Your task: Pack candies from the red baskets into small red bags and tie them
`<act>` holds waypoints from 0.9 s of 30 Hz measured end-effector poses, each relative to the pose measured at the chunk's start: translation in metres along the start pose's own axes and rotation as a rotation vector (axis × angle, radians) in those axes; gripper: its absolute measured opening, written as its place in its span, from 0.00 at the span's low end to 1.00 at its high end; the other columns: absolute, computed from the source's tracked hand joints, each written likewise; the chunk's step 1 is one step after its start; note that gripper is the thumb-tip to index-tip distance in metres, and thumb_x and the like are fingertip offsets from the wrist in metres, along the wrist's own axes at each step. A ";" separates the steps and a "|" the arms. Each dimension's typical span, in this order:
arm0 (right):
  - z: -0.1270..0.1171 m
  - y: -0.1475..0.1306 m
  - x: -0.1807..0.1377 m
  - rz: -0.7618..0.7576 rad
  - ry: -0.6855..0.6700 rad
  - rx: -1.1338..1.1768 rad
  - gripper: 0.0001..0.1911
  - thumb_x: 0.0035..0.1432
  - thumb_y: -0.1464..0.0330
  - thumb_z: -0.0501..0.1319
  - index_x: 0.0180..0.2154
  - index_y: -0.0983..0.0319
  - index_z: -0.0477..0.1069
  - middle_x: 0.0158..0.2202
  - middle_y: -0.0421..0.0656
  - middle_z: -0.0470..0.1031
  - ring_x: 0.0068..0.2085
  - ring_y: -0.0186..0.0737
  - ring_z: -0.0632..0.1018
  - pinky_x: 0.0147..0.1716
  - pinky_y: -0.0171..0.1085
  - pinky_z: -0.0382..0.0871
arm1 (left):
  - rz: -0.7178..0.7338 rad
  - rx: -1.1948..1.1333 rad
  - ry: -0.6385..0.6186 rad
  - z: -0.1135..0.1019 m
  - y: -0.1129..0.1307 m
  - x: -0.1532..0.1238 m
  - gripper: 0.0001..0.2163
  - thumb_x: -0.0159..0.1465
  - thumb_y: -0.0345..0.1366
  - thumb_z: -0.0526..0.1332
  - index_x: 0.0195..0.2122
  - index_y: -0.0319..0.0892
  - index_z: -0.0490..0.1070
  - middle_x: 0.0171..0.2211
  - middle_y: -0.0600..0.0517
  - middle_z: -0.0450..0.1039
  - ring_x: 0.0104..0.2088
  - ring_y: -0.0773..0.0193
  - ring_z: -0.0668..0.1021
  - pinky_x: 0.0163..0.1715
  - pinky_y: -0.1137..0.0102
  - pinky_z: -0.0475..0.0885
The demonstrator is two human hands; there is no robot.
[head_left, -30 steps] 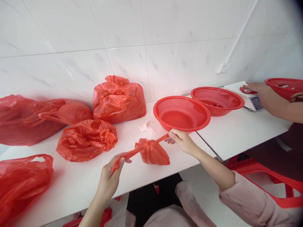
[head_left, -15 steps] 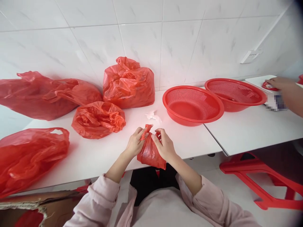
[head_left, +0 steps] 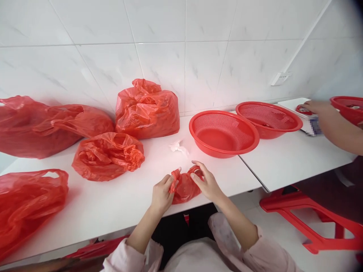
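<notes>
A small red plastic bag [head_left: 185, 189] rests at the table's front edge between my hands. My left hand [head_left: 162, 193] is closed round its twisted left handle, which sticks up above the fist. At the bag's right side, my right hand [head_left: 210, 186] has the raised plastic loop between thumb and fingers. Its index finger stretches out over the loop, and the other fingertips are partly hidden. What the bag contains I cannot make out. A crumpled white scrap [head_left: 179, 147] lies just beyond it.
Several larger red bags, such as the full bag [head_left: 149, 113], stand along the wall and left. Two red colanders, a near colander [head_left: 224, 149] and a far colander [head_left: 269, 132], stand right. Another person's arm [head_left: 334, 124] reaches over a white scale-like device. A red stool [head_left: 300, 211] is below.
The view has shifted. The small bag has gone from hanging taut to slumping on the table edge, and my hands have moved slightly apart. The other person's hand stays at the device.
</notes>
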State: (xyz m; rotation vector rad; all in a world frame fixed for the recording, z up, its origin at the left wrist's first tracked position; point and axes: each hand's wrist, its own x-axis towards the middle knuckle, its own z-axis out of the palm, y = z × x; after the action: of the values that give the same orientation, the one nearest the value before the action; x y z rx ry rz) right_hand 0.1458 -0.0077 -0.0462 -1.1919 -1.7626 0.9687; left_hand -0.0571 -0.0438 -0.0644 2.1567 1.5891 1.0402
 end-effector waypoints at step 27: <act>0.038 0.042 -0.024 -0.238 0.124 -0.573 0.24 0.65 0.71 0.52 0.61 0.64 0.61 0.57 0.51 0.70 0.56 0.49 0.70 0.55 0.52 0.64 | 0.053 0.326 -0.080 0.050 0.008 -0.027 0.23 0.66 0.25 0.50 0.61 0.45 0.63 0.66 0.45 0.57 0.66 0.51 0.60 0.62 0.46 0.55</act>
State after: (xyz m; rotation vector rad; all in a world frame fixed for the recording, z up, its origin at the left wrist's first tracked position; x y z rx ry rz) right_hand 0.1322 -0.0250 -0.1038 -1.3048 -2.0907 0.2421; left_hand -0.0207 -0.0621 -0.1056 2.4253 1.7757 0.7384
